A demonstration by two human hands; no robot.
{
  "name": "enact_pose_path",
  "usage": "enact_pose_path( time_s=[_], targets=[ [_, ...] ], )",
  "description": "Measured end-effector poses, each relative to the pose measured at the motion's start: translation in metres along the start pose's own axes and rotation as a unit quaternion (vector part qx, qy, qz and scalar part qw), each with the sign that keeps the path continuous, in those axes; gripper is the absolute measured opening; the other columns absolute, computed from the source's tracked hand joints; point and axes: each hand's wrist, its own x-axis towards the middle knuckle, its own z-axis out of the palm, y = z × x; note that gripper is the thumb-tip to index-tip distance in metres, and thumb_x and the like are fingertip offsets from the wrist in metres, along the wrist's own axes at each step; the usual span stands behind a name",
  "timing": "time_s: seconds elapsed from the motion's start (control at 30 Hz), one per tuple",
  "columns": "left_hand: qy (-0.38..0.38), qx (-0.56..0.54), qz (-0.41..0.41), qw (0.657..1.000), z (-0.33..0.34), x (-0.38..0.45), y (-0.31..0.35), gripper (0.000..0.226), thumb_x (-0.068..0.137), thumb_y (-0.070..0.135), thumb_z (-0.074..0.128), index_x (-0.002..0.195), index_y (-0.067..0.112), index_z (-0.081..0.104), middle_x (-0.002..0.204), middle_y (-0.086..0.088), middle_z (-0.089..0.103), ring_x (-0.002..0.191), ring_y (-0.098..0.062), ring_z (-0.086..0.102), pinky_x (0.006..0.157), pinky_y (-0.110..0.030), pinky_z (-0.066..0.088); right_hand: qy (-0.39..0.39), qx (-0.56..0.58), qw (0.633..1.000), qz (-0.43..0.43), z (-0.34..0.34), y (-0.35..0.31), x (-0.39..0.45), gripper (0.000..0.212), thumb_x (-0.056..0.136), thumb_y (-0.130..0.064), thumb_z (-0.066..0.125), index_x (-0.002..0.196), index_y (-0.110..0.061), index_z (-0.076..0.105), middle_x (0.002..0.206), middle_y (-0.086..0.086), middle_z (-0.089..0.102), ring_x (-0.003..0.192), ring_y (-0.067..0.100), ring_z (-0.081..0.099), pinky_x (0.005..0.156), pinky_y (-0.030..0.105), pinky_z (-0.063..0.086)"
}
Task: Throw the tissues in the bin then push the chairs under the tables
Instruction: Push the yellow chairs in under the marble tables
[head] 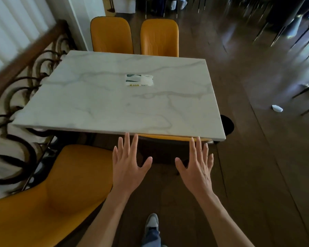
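Note:
A white marble table (100, 107) fills the middle of the view. My left hand (128, 163) and my right hand (196, 166) hover open, fingers spread, just before its near edge, holding nothing. Beyond my fingertips an orange chair (168, 138) sits tucked under the table, only its top edge showing. Another orange chair (48, 198) stands pulled out at the near left. Two more orange chairs (111, 35) (160, 38) stand against the far side. A crumpled white tissue (277, 108) lies on the floor to the right. A black bin (227, 124) peeks out past the table's right corner.
A tissue pack (139, 80) lies on the table top. A wooden rail with curled ironwork (21, 82) runs along the left. Dark chair and table legs (305, 90) stand at the right and far back. My shoe (151, 222) is on the brown floor.

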Motion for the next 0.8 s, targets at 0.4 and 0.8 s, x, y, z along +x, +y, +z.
enact_pose_path(
  time_s=[0.4, 0.8],
  targets=[
    [0.018, 0.090, -0.101, 0.991, -0.073, -0.124, -0.063, 0.086, 0.091, 0.076, 0.031, 0.156, 0.035, -0.009, 0.165, 0.001, -0.014, 0.151, -0.018, -0.019, 0.121, -0.041, -0.006, -0.084, 0.072, 0.989, -0.094, 0.043, -0.097, -0.098, 0.084, 0.088, -0.070, 0.024, 0.156, -0.031, -0.007, 0.166, -0.003, -0.012, 0.152, 0.023, -0.017, 0.122, 0.054, -0.004],
    [0.034, 0.109, -0.114, 0.987, -0.163, -0.159, -0.236, 0.086, 0.091, 0.078, 0.024, 0.158, 0.028, 0.003, 0.167, -0.006, -0.001, 0.153, -0.024, -0.009, 0.123, -0.049, 0.006, -0.090, 0.064, 0.987, -0.118, 0.118, -0.266, -0.154, 0.083, 0.089, -0.071, 0.022, 0.156, -0.031, -0.007, 0.164, -0.007, -0.015, 0.151, 0.021, -0.018, 0.122, 0.053, -0.006]
  ],
)
